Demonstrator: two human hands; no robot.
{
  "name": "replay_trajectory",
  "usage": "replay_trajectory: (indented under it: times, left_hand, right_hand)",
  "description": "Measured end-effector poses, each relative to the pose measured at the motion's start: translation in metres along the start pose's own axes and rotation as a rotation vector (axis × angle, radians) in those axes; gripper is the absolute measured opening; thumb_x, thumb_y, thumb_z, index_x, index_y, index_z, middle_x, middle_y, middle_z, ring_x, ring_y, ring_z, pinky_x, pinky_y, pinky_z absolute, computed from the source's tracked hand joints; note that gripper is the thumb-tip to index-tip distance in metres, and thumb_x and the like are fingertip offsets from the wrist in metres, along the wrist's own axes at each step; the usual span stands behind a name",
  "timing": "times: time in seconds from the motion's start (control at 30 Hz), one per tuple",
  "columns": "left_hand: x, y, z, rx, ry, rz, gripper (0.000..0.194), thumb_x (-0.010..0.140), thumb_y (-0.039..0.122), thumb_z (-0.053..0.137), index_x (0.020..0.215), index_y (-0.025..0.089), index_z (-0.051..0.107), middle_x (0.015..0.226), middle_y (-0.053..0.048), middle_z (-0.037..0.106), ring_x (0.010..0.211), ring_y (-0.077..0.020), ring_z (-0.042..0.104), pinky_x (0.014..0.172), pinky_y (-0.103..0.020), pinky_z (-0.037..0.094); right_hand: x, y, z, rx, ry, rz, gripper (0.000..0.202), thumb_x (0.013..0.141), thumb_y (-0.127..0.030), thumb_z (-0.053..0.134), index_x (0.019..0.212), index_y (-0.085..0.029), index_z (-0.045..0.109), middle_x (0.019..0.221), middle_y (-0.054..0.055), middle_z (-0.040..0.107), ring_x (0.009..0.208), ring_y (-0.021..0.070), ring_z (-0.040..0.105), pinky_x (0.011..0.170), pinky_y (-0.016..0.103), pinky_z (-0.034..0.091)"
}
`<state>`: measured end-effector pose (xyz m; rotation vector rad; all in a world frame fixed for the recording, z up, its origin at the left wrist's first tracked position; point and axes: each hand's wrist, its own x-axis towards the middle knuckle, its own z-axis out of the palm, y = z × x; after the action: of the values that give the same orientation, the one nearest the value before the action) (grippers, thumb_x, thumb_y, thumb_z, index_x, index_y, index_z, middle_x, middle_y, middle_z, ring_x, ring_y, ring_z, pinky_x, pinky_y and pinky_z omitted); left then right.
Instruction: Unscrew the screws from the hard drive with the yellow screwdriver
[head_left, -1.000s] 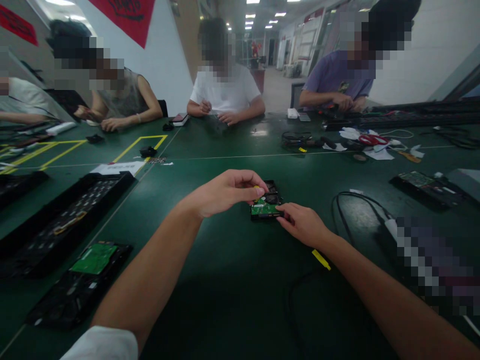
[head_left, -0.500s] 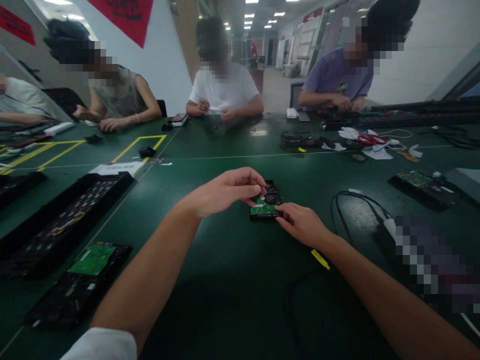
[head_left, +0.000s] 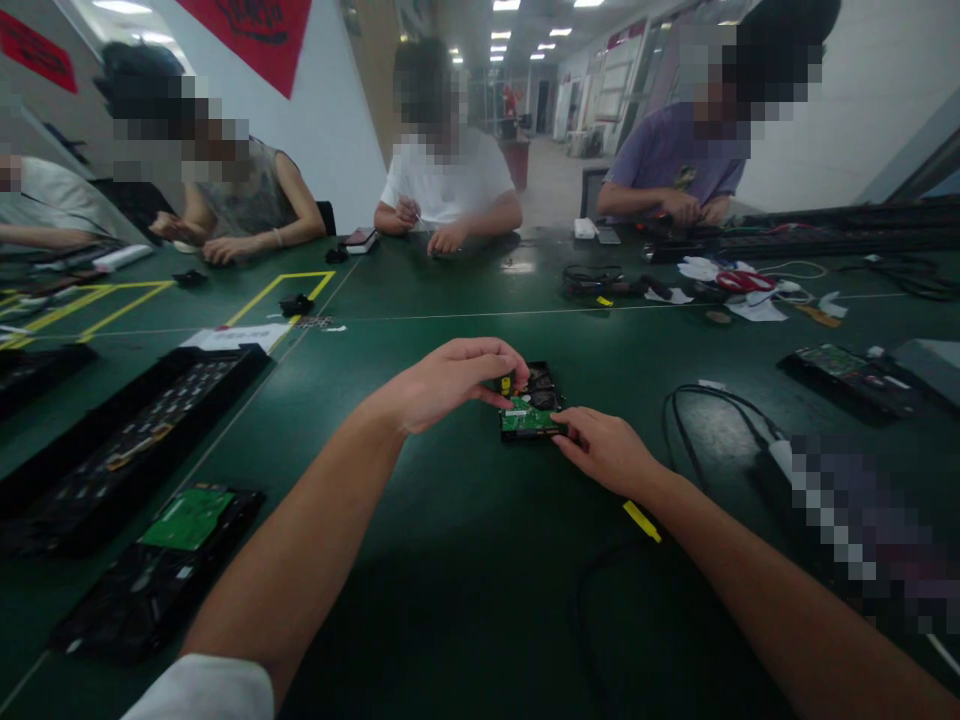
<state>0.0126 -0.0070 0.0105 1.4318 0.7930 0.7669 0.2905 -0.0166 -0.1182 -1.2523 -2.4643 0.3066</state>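
Observation:
A black hard drive [head_left: 541, 385] with a green circuit board [head_left: 521, 422] on its near end lies on the table in front of me. My right hand [head_left: 600, 440] grips the drive's near right corner between thumb and fingers. Above the far left part of the drive, my left hand [head_left: 461, 380] has its fingers bent together around a small yellow piece [head_left: 506, 384]. What kind of piece it is cannot be made out, and the fingers hide part of it. The curled left fingers also cover some of the drive.
Another hard drive [head_left: 161, 570] and a long black tray [head_left: 135, 440] lie to the left. At right are a further drive [head_left: 851, 375], black cables [head_left: 675, 420] and a yellow strip [head_left: 642, 521]. Several people sit across the green table [head_left: 450, 560], one holding a thin tool.
My left hand has turned and dipped slightly, and the yellow piece now shows below its fingers. My right hand stays on the drive. Opposite me, a person's hand has moved lower.

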Motion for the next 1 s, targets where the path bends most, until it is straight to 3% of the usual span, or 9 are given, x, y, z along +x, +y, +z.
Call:
replay_trajectory:
  times: [0.13,0.3,0.47,0.67,1.0]
  left_hand:
    - [0.0005,-0.0019,-0.0008,0.089,0.004,0.004,0.024,0.090,0.041,0.077,0.093,0.017,0.077,0.100,-0.007,0.073,0.090,-0.0163,0.066,0.081,-0.031,0.057]
    - [-0.0006,-0.0005,-0.0028,0.163,-0.017,0.022,0.028,0.091,0.043,0.076,0.104,0.019,0.079,0.109,-0.008,0.075,0.097,-0.0183,0.067,0.082,-0.031,0.058]
    - [-0.0008,0.0024,-0.0007,0.153,0.037,0.011,0.033,0.092,0.040,0.074,0.114,0.016,0.070,0.106,-0.009,0.073,0.095,-0.0192,0.068,0.073,-0.029,0.059]
    - [0.0009,0.0005,0.0029,0.063,0.070,-0.016,0.029,0.091,0.037,0.074,0.104,0.015,0.062,0.113,-0.012,0.072,0.103,-0.0222,0.068,0.077,-0.034,0.061]
    - [-0.0003,0.0023,-0.0010,0.224,0.002,0.040,0.026,0.094,0.041,0.068,0.104,0.018,0.076,0.109,-0.007,0.072,0.100,-0.0207,0.064,0.081,-0.032,0.053]
  right_hand:
    - [0.0002,-0.0005,-0.0005,0.006,-0.004,-0.006,0.029,0.103,-0.030,0.059,0.130,-0.020,0.063,0.100,0.006,0.070,0.079,0.0194,0.065,0.070,0.033,0.050]
    - [0.0003,-0.0014,-0.0018,0.024,-0.008,0.001,0.030,0.103,-0.030,0.059,0.130,-0.021,0.063,0.101,0.006,0.070,0.080,0.0195,0.065,0.070,0.032,0.049]
    - [0.0002,-0.0026,-0.0031,0.027,-0.010,0.011,0.029,0.103,-0.030,0.059,0.130,-0.020,0.064,0.100,0.006,0.070,0.079,0.0194,0.065,0.070,0.033,0.049]
    - [0.0005,-0.0029,-0.0035,0.034,-0.011,0.022,0.029,0.102,-0.030,0.060,0.129,-0.020,0.064,0.099,0.005,0.070,0.078,0.0189,0.065,0.069,0.032,0.048]
    - [0.0003,-0.0013,-0.0010,0.050,0.004,0.010,0.028,0.102,-0.030,0.061,0.128,-0.021,0.065,0.098,0.005,0.070,0.078,0.0195,0.064,0.069,0.033,0.049]
